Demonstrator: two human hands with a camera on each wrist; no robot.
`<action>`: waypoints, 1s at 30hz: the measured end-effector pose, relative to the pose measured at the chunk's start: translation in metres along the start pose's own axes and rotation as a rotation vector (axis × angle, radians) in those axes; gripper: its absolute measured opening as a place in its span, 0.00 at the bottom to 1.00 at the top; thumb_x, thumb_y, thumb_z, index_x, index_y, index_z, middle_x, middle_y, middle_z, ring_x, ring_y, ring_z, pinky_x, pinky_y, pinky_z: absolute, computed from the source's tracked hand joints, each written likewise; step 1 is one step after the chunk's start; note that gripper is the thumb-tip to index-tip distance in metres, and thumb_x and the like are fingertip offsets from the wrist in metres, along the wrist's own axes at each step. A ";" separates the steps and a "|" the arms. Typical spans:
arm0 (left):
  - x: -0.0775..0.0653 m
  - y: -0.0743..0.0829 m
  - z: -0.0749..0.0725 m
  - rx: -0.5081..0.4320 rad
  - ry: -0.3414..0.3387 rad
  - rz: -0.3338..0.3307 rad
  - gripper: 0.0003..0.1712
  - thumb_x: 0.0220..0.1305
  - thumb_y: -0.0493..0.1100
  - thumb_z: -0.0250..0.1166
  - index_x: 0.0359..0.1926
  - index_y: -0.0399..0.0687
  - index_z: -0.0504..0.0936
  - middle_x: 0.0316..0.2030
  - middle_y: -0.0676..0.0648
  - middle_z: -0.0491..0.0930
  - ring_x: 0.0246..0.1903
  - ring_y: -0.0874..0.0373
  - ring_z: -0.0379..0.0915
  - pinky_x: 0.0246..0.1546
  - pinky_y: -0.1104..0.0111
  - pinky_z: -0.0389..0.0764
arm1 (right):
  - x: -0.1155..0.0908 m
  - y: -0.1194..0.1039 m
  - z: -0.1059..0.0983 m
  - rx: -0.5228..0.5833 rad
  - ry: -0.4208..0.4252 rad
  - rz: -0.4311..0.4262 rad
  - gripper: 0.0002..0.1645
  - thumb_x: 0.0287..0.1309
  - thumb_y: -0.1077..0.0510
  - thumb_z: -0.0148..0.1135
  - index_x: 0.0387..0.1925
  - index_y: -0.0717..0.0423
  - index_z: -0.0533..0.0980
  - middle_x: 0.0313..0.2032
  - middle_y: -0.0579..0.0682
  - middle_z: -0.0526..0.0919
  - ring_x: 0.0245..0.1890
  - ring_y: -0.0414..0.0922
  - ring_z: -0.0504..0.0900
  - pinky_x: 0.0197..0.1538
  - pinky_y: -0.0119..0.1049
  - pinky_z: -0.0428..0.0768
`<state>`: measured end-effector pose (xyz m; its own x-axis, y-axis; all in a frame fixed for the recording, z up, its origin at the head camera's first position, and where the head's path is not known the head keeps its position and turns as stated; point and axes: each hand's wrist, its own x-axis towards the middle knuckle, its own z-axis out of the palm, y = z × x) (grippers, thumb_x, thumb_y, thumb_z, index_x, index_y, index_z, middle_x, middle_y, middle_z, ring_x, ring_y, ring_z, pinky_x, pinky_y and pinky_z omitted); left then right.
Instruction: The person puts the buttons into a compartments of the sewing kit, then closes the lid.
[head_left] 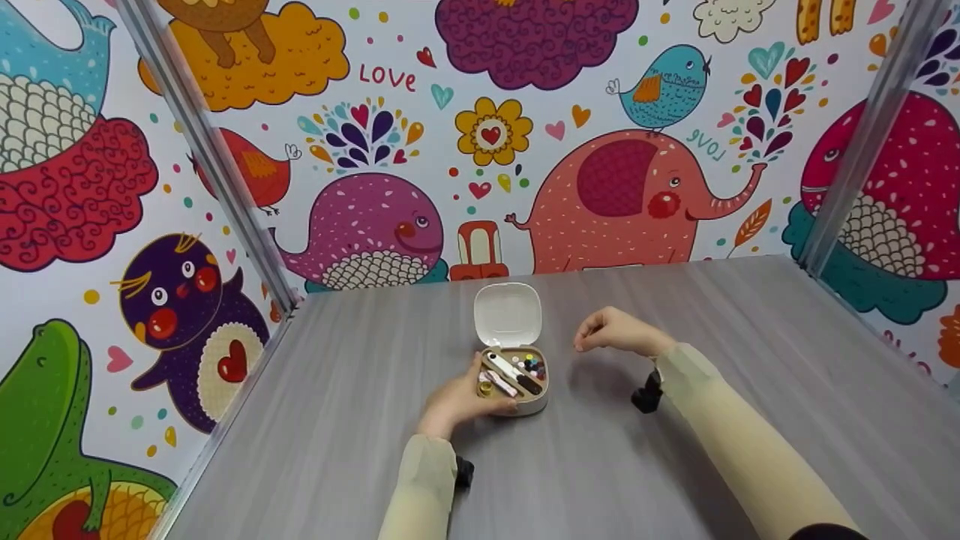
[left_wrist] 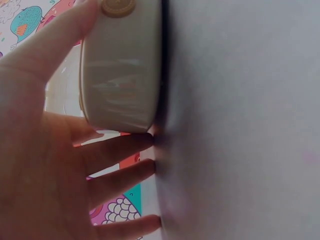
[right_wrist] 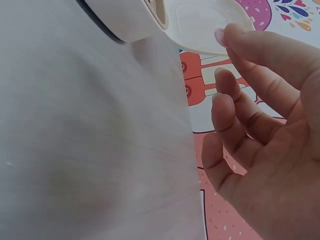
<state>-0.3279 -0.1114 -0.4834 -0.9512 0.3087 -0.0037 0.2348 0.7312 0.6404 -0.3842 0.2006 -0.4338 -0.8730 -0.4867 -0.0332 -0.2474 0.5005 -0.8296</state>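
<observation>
A small cream sewing box (head_left: 532,407) stands on the table with its white lid (head_left: 508,315) raised. In its compartments lie a slim white tool with a dark end (head_left: 529,383), small coloured buttons or beads (head_left: 533,365), a pale narrow bundle and a gold thimble-like ring (head_left: 486,388). My left hand (head_left: 457,399) grips the box at its left side, thumb along the front near a round tan clasp (left_wrist: 118,6). To the right of the box, my right hand (head_left: 616,332) is raised, thumb and index tips together; whether something tiny sits between them is unclear.
A grey wood-grain table (head_left: 352,420) spreads around the box. Behind it rises a wall panel (head_left: 420,157) printed with cartoon animals, and metal posts (head_left: 217,165) stand at the corners. Black wrist devices (head_left: 646,394) sit beneath both cuffs.
</observation>
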 end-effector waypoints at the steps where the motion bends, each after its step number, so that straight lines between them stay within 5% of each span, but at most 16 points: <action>1: 0.000 0.000 0.000 0.003 0.001 0.002 0.70 0.42 0.70 0.73 0.75 0.39 0.48 0.60 0.29 0.70 0.55 0.38 0.72 0.53 0.49 0.73 | 0.001 0.000 0.001 -0.001 0.000 -0.006 0.10 0.57 0.59 0.67 0.35 0.65 0.84 0.30 0.47 0.85 0.32 0.41 0.74 0.41 0.40 0.71; 8: 0.001 0.000 0.000 -0.013 0.006 0.009 0.70 0.43 0.68 0.74 0.75 0.38 0.48 0.60 0.29 0.70 0.55 0.38 0.72 0.53 0.49 0.72 | 0.008 0.000 0.013 0.011 0.019 -0.036 0.10 0.56 0.62 0.66 0.36 0.68 0.82 0.32 0.50 0.85 0.32 0.39 0.74 0.39 0.37 0.70; 15: -0.001 0.003 0.000 -0.028 0.010 -0.005 0.71 0.41 0.68 0.75 0.76 0.40 0.48 0.60 0.30 0.71 0.54 0.39 0.73 0.53 0.50 0.73 | 0.017 0.008 0.028 0.030 0.078 -0.036 0.07 0.54 0.60 0.68 0.33 0.61 0.84 0.30 0.45 0.84 0.31 0.39 0.75 0.37 0.34 0.71; 25: 0.000 0.002 0.001 -0.052 0.003 0.009 0.69 0.42 0.66 0.76 0.76 0.41 0.48 0.58 0.32 0.73 0.52 0.41 0.74 0.52 0.51 0.73 | 0.032 0.008 0.053 0.168 0.123 -0.085 0.08 0.54 0.66 0.64 0.34 0.71 0.82 0.30 0.51 0.85 0.33 0.47 0.80 0.43 0.43 0.77; 30: 0.000 0.002 0.001 -0.027 0.009 0.014 0.69 0.42 0.67 0.75 0.76 0.42 0.49 0.58 0.32 0.74 0.52 0.42 0.75 0.51 0.51 0.74 | 0.040 0.007 0.067 0.216 0.158 -0.105 0.09 0.52 0.67 0.66 0.33 0.73 0.82 0.26 0.50 0.85 0.27 0.41 0.79 0.35 0.35 0.78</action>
<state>-0.3274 -0.1093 -0.4831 -0.9497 0.3129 0.0120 0.2424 0.7103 0.6608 -0.3929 0.1368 -0.4782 -0.9061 -0.4017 0.1325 -0.2596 0.2809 -0.9239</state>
